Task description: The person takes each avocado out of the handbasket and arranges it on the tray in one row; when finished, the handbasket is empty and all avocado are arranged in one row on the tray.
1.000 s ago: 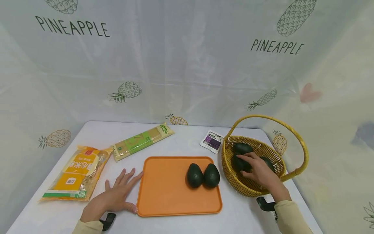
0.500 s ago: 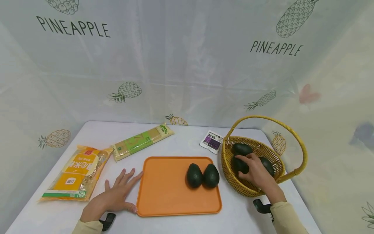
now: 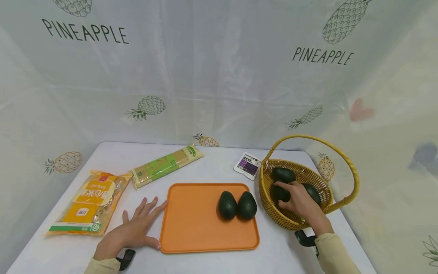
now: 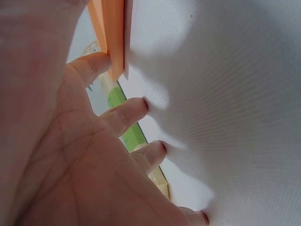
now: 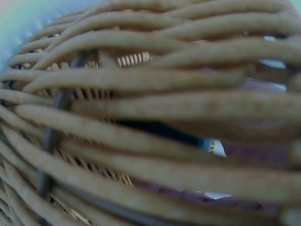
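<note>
My left hand (image 3: pixel 137 228) lies with fingers spread on the table, thumb and index finger against the left edge of the orange tray (image 3: pixel 191 228). The left wrist view shows its fingertips on the white cloth, one at the tray's edge (image 4: pixel 115 37). Two dark green avocados (image 3: pixel 227 205) sit side by side on the tray's right part. Inside the yellow wicker basket (image 3: pixel 272 215), my right hand (image 3: pixel 302 201) grips an avocado (image 3: pixel 280 193) between thumb and fingers. Another avocado (image 3: pixel 283 174) lies behind it and one (image 3: pixel 312 193) to the right. Basket weave (image 5: pixel 155 80) hides that hand in the right wrist view.
A tall hoop handle (image 3: pixel 354 171) arches over the basket. Beside it lies a small white and purple packet (image 3: pixel 248 166). A long green noodle pack (image 3: pixel 167 166) lies behind the tray, and a yellow food bag (image 3: pixel 89 203) at the left. A pineapple-print curtain (image 3: pixel 219 76) stands behind.
My right hand has shifted slightly left within the basket and closed round the avocado. The left hand and the tray have stayed put.
</note>
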`<state>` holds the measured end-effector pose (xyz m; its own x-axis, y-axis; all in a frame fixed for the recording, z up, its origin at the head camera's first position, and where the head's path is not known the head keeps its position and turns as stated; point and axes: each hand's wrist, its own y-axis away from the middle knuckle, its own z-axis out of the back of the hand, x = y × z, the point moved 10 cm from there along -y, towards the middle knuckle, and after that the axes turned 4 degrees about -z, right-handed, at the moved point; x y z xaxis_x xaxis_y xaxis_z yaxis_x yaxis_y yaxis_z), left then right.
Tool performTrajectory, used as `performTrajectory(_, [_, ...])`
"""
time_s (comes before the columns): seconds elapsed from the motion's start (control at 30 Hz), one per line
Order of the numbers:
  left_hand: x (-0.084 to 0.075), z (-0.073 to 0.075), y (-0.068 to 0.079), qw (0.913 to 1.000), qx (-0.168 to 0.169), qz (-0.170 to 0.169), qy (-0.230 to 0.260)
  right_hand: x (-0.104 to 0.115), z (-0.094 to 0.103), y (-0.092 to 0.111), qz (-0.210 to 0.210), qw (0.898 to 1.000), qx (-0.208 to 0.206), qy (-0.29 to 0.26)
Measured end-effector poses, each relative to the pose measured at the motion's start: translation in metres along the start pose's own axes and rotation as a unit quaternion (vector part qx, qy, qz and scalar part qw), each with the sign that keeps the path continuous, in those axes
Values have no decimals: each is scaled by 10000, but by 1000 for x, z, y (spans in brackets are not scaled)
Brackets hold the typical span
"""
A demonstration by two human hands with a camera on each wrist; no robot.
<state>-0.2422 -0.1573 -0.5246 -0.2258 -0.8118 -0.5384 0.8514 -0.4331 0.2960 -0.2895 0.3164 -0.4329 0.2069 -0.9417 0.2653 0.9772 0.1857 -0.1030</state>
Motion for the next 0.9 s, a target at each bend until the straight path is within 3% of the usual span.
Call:
performTrajectory(0.33, [-2, 1, 1, 10000, -9, -75, 41, 1, 3, 8, -263, 9995, -179, -20])
performTrajectory(0.9, [-4, 2, 2, 9999, -63, -111, 82, 34, 45, 17, -639, 9949, -684, -382])
